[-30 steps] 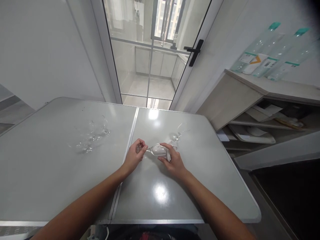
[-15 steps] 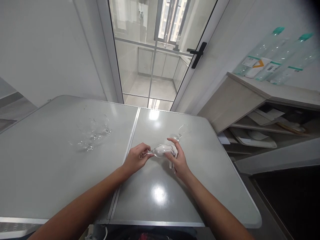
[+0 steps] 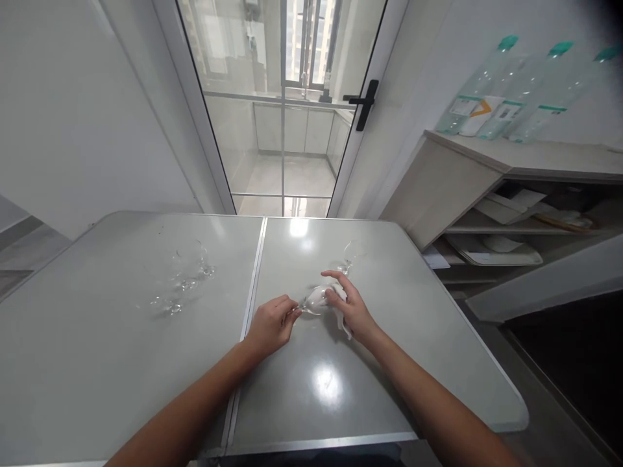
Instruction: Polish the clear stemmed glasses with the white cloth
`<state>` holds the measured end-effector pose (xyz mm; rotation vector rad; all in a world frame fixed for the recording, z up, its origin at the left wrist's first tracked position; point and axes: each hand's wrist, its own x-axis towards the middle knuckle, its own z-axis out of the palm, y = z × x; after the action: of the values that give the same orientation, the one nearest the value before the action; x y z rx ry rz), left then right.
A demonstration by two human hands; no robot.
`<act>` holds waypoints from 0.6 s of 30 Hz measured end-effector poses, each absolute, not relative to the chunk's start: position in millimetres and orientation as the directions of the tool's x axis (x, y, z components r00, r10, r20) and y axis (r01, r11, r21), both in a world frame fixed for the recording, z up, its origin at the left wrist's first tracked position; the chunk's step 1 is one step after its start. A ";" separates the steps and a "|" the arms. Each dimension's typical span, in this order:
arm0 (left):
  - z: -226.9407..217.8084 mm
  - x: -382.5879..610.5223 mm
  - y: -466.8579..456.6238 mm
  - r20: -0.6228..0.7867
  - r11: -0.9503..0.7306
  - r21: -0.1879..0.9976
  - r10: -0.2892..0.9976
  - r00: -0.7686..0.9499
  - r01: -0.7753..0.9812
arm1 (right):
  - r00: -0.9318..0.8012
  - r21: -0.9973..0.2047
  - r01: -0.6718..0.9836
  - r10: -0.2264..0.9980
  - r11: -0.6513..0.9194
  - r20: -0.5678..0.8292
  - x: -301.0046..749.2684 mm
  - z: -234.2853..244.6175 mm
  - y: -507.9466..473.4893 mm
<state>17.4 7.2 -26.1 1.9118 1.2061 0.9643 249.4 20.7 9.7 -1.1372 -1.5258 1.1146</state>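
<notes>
A clear wine glass (image 3: 316, 299) is held sideways over the table, its bowl pointing right. My left hand (image 3: 273, 324) is closed round its stem end, and the fingers hide the foot. Bunched in and around the bowl's mouth is a white cloth (image 3: 342, 318), gripped by my right hand (image 3: 354, 310). The right thumb lies against cloth and bowl while the index finger stretches out above. Just behind that hand stands another clear glass (image 3: 345, 266), partly covered by the fingers. Several more clear glasses (image 3: 187, 283) stand on the left half, their outlines faint.
The grey table (image 3: 146, 383) has a metal seam (image 3: 256, 266) down its middle. Behind it is a glazed door (image 3: 267, 149) with a black handle (image 3: 365, 104). A wooden shelf unit (image 3: 467, 146) at right bears several plastic bottles (image 3: 496, 117) on top and papers inside.
The camera view has shifted a little. Both hands keep hold of the glass and cloth; the glass has turned slightly, and the right thumb now lies further over the cloth and bowl.
</notes>
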 end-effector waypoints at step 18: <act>-25.0 13.9 13.4 0.013 -0.069 0.967 0.975 0.222 0.245 | 0.004 -0.988 -0.032 0.988 0.154 0.154 256.5 8.0 19.6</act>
<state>13.9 13.4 -25.0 1.5203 1.2001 0.9417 256.5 19.6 8.0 -1.0729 -1.2535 1.1087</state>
